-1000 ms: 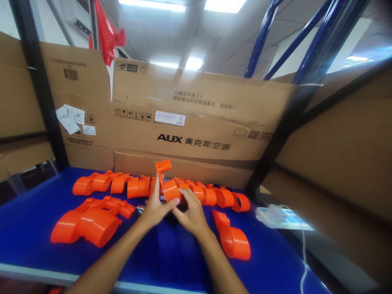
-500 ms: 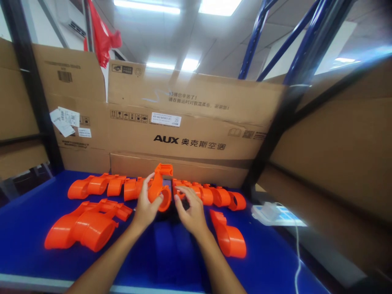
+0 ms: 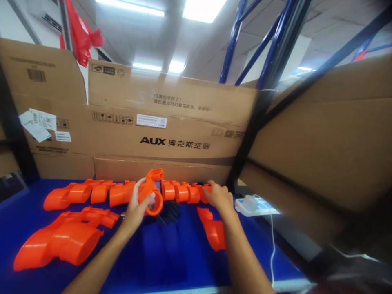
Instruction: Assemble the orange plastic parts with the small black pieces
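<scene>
My left hand [image 3: 136, 206] grips an orange plastic housing [image 3: 152, 191] with a round ring end, held upright just above the blue table [image 3: 171, 253]. My right hand [image 3: 219, 197] has reached to the right end of the back row of orange parts [image 3: 180, 192], its fingers curled over the last piece there. A single orange part [image 3: 213, 228] lies on the table just below my right wrist. Small dark pieces [image 3: 170, 210] lie on the table between my hands.
More orange housings form a row at the back left [image 3: 88, 192], and a stack of large ones [image 3: 58, 241] lies at the front left. Cardboard boxes [image 3: 159, 122] wall off the back and right. A white charger with a cable [image 3: 254, 203] lies at the table's right edge.
My right hand left the held housing and moved right to the end of the back row. My left hand keeps the housing. The view has swung to the right.
</scene>
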Action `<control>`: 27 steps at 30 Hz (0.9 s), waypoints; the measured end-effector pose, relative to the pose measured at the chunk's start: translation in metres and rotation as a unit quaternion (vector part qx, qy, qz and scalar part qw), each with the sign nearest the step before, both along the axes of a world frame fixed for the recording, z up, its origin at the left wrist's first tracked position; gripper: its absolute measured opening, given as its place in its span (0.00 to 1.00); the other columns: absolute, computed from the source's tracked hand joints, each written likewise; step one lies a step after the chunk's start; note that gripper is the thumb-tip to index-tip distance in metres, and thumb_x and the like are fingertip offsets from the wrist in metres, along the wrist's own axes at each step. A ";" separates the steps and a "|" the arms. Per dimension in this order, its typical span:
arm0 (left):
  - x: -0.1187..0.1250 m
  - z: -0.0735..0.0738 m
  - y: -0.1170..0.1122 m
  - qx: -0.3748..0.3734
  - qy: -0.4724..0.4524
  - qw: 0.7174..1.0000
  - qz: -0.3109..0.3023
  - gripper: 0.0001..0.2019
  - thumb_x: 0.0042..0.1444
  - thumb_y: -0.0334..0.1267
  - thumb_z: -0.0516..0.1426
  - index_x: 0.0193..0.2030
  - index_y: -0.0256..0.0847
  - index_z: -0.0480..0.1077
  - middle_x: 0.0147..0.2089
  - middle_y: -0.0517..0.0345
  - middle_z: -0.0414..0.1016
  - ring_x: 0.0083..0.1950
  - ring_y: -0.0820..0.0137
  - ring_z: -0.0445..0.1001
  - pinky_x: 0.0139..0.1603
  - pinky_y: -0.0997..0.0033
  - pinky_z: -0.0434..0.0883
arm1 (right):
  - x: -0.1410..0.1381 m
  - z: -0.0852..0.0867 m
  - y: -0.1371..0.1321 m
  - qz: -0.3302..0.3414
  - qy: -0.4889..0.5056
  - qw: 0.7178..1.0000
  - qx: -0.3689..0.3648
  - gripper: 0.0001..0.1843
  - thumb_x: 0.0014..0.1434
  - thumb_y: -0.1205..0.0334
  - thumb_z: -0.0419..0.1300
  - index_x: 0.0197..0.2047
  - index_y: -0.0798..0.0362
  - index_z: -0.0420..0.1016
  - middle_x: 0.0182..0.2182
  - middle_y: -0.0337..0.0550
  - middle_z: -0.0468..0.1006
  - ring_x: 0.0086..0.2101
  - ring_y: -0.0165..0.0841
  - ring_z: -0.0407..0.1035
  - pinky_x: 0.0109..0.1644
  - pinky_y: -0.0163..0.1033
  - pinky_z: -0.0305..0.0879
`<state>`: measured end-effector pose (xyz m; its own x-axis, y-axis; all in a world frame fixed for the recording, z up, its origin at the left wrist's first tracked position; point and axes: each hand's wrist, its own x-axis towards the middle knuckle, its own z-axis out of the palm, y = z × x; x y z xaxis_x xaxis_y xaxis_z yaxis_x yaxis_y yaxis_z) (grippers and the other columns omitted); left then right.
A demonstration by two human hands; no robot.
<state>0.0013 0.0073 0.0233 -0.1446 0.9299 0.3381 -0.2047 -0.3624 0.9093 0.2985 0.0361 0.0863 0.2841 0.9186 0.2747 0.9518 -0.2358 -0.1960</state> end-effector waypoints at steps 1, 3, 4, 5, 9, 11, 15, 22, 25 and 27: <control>0.002 0.002 -0.001 -0.020 -0.017 1.000 -0.014 0.37 0.53 0.50 0.64 0.68 0.50 0.57 0.57 0.49 0.73 0.46 0.58 0.78 0.45 0.59 0.75 | 0.009 0.001 0.005 0.004 -0.002 1.000 -0.030 0.23 0.64 0.48 0.53 0.56 0.49 0.74 0.51 0.55 0.78 0.52 0.52 0.69 0.49 0.48 0.64; 0.006 0.008 -0.006 -0.047 -0.057 0.996 -0.043 0.39 0.53 0.50 0.65 0.69 0.51 0.56 0.57 0.49 0.73 0.46 0.58 0.78 0.43 0.61 0.75 | 0.021 -0.001 0.012 0.012 -0.012 0.999 -0.048 0.23 0.63 0.48 0.55 0.54 0.50 0.76 0.48 0.57 0.80 0.51 0.52 0.71 0.47 0.47 0.65; 0.009 0.013 -0.010 -0.051 -0.076 0.994 -0.062 0.39 0.52 0.48 0.65 0.69 0.53 0.56 0.59 0.49 0.72 0.49 0.57 0.78 0.45 0.61 0.75 | 0.025 -0.003 0.014 0.016 -0.015 0.999 -0.049 0.23 0.63 0.48 0.55 0.54 0.51 0.76 0.47 0.58 0.80 0.50 0.52 0.72 0.46 0.46 0.65; 0.011 0.018 -0.015 -0.049 -0.092 0.991 -0.087 0.40 0.52 0.46 0.66 0.69 0.54 0.56 0.61 0.50 0.71 0.52 0.57 0.77 0.49 0.60 0.74 | 0.028 -0.005 0.016 0.019 -0.017 0.999 -0.046 0.23 0.63 0.48 0.56 0.55 0.52 0.75 0.46 0.58 0.80 0.50 0.52 0.73 0.46 0.45 0.65; 0.024 0.043 -0.035 -0.022 -0.046 0.971 -0.233 0.44 0.47 0.36 0.69 0.69 0.57 0.56 0.64 0.53 0.68 0.57 0.58 0.74 0.60 0.57 0.67 | 0.028 -0.012 0.018 0.037 -0.015 0.999 -0.024 0.23 0.64 0.49 0.55 0.58 0.50 0.72 0.50 0.55 0.79 0.51 0.48 0.73 0.46 0.42 0.65; 0.032 0.055 -0.043 -0.004 0.059 0.953 -0.299 0.43 0.46 0.38 0.70 0.68 0.56 0.58 0.63 0.51 0.70 0.56 0.56 0.74 0.59 0.53 0.68 | 0.028 -0.010 0.017 0.045 -0.014 0.999 0.011 0.21 0.65 0.51 0.55 0.57 0.49 0.73 0.51 0.54 0.79 0.51 0.47 0.73 0.46 0.41 0.64; 0.049 0.066 -0.050 0.090 0.308 0.913 -0.251 0.38 0.42 0.48 0.71 0.63 0.52 0.69 0.62 0.47 0.70 0.60 0.49 0.70 0.62 0.48 0.64 | 0.027 0.000 0.014 0.036 -0.017 0.994 0.103 0.21 0.65 0.48 0.55 0.53 0.50 0.76 0.43 0.54 0.81 0.44 0.46 0.76 0.41 0.40 0.63; 0.088 0.063 -0.061 0.098 0.558 0.812 -0.139 0.29 0.45 0.54 0.65 0.54 0.48 0.74 0.48 0.48 0.80 0.45 0.49 0.79 0.48 0.54 0.72 | 0.025 0.026 0.000 0.036 -0.016 0.961 0.273 0.22 0.65 0.45 0.55 0.53 0.51 0.75 0.39 0.51 0.80 0.39 0.44 0.75 0.39 0.41 0.63; 0.102 0.062 -0.067 0.069 0.613 0.777 -0.125 0.25 0.47 0.54 0.62 0.49 0.43 0.75 0.42 0.46 0.81 0.41 0.49 0.80 0.42 0.56 0.73 | 0.022 0.036 -0.005 0.065 -0.004 0.939 0.337 0.22 0.65 0.45 0.55 0.52 0.52 0.74 0.40 0.50 0.79 0.40 0.43 0.74 0.42 0.41 0.64; 0.110 0.061 -0.067 0.064 0.635 0.759 -0.126 0.25 0.47 0.56 0.61 0.47 0.41 0.75 0.41 0.44 0.82 0.40 0.48 0.80 0.40 0.57 0.73 | 0.018 0.043 -0.009 0.090 0.000 0.926 0.367 0.22 0.65 0.45 0.55 0.52 0.52 0.74 0.40 0.50 0.79 0.40 0.43 0.73 0.43 0.41 0.64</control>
